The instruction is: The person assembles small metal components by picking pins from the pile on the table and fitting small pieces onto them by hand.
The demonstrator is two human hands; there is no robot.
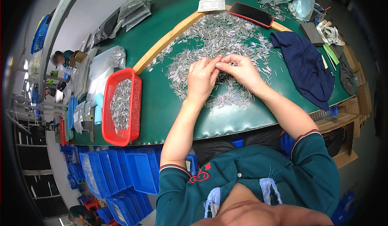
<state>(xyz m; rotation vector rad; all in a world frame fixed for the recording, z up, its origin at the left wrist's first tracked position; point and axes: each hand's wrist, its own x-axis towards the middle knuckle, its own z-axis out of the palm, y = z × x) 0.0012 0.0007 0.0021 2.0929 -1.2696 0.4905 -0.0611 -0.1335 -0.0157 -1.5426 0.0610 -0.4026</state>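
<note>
A broad heap of small, thin silvery metal pins (226, 32) is spread over the green tabletop (161, 104). Above its nearer middle, my left hand (201, 77) and my right hand (244, 73) meet at the fingertips. Thumb and fingers are pinched together on both hands. Whatever lies between the fingertips is too small and too covered to make out. To the left, a red plastic basket (138, 100) holds many more of these pins.
Wooden strips (169, 39) border the heap's far side, with a phone (251, 14) and paper slips (211, 5) on them. A navy cloth (304, 64) lies right. Plastic bags (109, 58) are at left. Blue bins (141, 171) stand below the table edge; people work far left.
</note>
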